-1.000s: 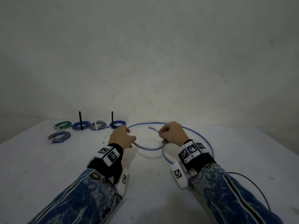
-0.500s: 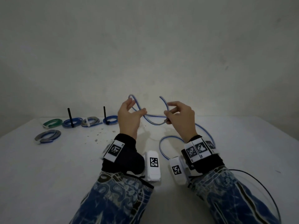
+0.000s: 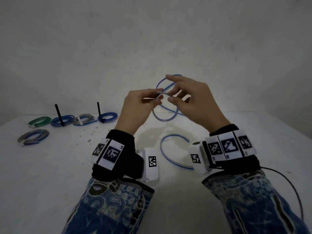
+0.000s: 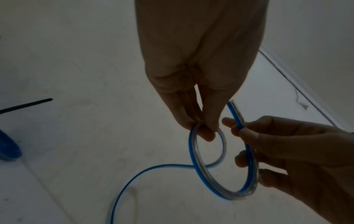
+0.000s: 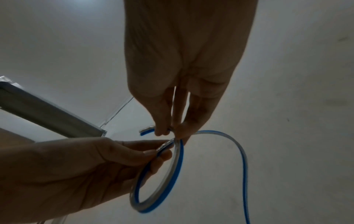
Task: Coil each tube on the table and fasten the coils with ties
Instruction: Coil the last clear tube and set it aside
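A clear tube with a blue stripe [image 3: 164,119] is held up above the white table [image 3: 50,174], bent into one small loop. My left hand [image 3: 158,96] pinches the top of that loop between thumb and fingers [image 4: 203,128]. My right hand [image 3: 173,93] pinches the tube just short of its cut end [image 4: 234,106], right beside the left fingertips; its index finger is stretched out. In the right wrist view the loop [image 5: 153,201] hangs below both hands. The rest of the tube trails down and curves on the table [image 3: 163,154] between my wrists.
Several tied coils lie at the far left: green [image 3: 39,120], blue [image 3: 62,120], grey [image 3: 85,119], blue [image 3: 108,117] and grey-blue [image 3: 33,136]. Two black tie tails [image 3: 58,114] stand upright. A black cable [image 3: 295,191] runs by my right sleeve. Small crumbs [image 3: 89,141] dot the table.
Both hands have risen from the table with the tube and come close together. The wide flat curve has become a small loop held in the air.
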